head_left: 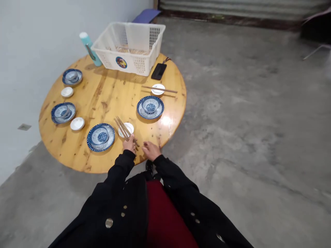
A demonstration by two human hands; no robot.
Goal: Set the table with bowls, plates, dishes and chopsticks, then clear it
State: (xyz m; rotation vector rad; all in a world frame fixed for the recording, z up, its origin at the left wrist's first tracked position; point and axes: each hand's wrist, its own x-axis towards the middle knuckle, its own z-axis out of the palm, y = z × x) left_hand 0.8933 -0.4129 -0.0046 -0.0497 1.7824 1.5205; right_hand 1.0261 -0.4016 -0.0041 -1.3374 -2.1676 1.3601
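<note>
Nearest the viewer, two dark sleeves (pixel 121 163) reach to the rim of a round wooden table (pixel 74 160). The left hand (pixel 129 144) grasps a bundle of chopsticks (pixel 120 123) near its lower end; the bundle slants away to the left, across a small white dish (pixel 130 127). The right hand (pixel 151 150) lies just beside it at the table edge, fingers curled; whether it grips anything cannot be told.

Left of the bundle stands a blue-rimmed plate (pixel 90 142) bearing a patterned bowl (pixel 100 135). Farther off on the right is a second plate (pixel 140 112) with its own bowl (pixel 150 104); beyond it, a separate pair of chopsticks (pixel 169 91) lies across another white dish (pixel 157 85). Along the left side, two more plates with bowls alternate with two white dishes.

At the far side, a black phone (pixel 158 71) lies beside a white plastic basket (pixel 121 54) with openwork sides; a turquoise bottle (pixel 89 46) stands left of the basket. In the background, a ribbed shutter (pixel 232 10) borders the grey concrete floor (pixel 245 103).
</note>
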